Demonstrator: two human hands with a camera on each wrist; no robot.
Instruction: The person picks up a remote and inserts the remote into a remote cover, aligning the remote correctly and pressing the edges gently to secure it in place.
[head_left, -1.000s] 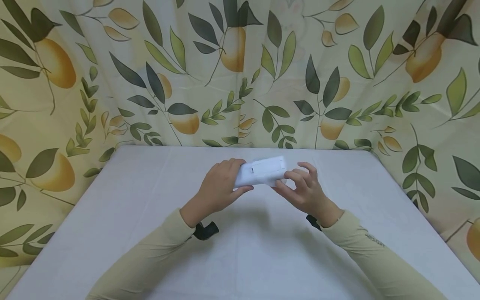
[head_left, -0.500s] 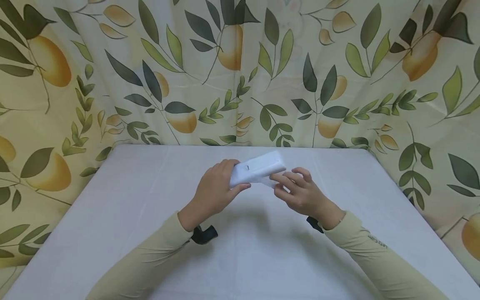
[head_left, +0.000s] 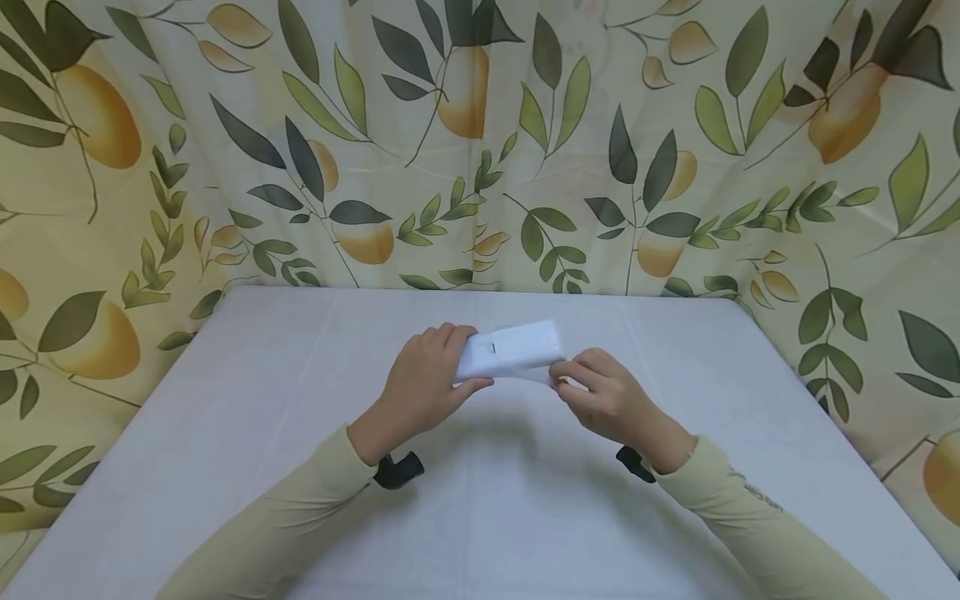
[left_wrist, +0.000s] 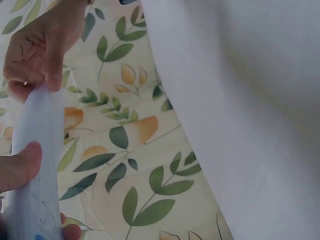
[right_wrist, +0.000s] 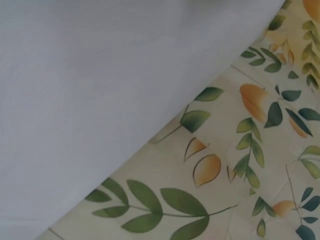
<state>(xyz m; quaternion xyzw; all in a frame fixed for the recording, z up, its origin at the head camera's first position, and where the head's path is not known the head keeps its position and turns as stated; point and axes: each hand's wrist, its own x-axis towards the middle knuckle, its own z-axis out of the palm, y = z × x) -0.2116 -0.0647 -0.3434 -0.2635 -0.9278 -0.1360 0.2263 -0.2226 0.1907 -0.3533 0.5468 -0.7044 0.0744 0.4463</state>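
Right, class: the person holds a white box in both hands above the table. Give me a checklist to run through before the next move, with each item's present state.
1. Left hand has a firm grip on the white box: ok, fingers and thumb curl round its left end.
2. Right hand is on the box: ok, fingertips pinch its lower right edge.
3. Box is clear of the table: ok, it is held above the cloth.
4. Box is level: not ok, it tilts slightly.
5. Box is closed: cannot tell, only a small slot shows on top.
6. Right wrist view shows the grip: not ok, only the table and the leaf-print curtain.
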